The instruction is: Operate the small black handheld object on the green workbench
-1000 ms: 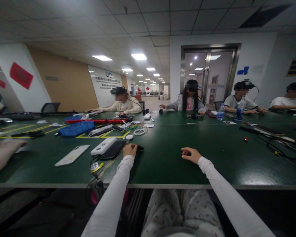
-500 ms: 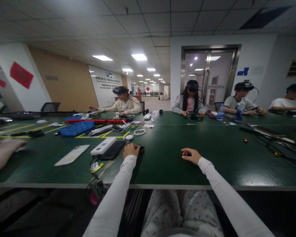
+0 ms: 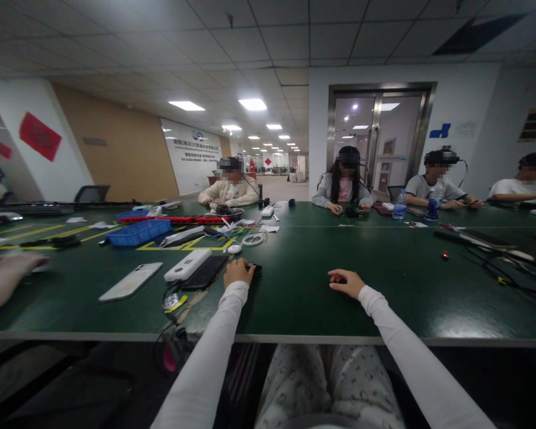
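My left hand is closed round the near side of a small black object on the green table. Its fingers cover part of that object, and I cannot make out its kind. Just left of this hand lie a dark flat pouch and a white box-shaped device. My right hand rests on the tabletop with nothing in it. Its fingers are slightly bent, with a gap between thumb and forefinger.
A white phone lies on the left, with a blue tray behind it. Cables and a small red item lie right. Bottles stand near people seated opposite. Another person's hand is at far left.
The person opposite on the left has drawn an outstretched arm in and lowered their head. Another person opposite has shifted a hand slightly. My own hands have stayed in place.
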A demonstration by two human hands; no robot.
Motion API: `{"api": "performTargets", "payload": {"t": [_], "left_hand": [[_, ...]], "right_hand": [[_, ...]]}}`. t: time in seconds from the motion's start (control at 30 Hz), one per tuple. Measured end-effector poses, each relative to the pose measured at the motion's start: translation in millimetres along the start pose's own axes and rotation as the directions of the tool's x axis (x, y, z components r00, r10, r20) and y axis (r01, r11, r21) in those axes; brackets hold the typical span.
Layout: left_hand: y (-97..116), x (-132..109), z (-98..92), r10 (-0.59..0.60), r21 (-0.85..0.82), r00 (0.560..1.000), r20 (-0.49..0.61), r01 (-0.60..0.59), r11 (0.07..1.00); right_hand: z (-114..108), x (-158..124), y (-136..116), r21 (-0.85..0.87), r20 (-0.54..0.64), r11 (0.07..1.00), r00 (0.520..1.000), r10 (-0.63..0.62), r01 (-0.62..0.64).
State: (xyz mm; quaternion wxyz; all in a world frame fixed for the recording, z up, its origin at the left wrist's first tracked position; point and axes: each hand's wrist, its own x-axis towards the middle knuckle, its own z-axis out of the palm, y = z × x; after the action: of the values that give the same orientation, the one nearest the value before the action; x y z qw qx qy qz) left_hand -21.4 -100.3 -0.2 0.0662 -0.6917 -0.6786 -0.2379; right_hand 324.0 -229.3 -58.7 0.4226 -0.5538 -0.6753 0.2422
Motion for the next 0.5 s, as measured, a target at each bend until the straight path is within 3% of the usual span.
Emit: {"api": "performTargets", "payload": {"t": [0.5], "left_hand": [[-2.7, 1.2, 3.8, 0.009, 0.016, 1.000, -0.022, -0.009, 1.000]], "right_hand": [[0.9, 0.9, 3.3, -0.029, 0.001, 1.000, 1.000, -0.010, 0.010]]}}
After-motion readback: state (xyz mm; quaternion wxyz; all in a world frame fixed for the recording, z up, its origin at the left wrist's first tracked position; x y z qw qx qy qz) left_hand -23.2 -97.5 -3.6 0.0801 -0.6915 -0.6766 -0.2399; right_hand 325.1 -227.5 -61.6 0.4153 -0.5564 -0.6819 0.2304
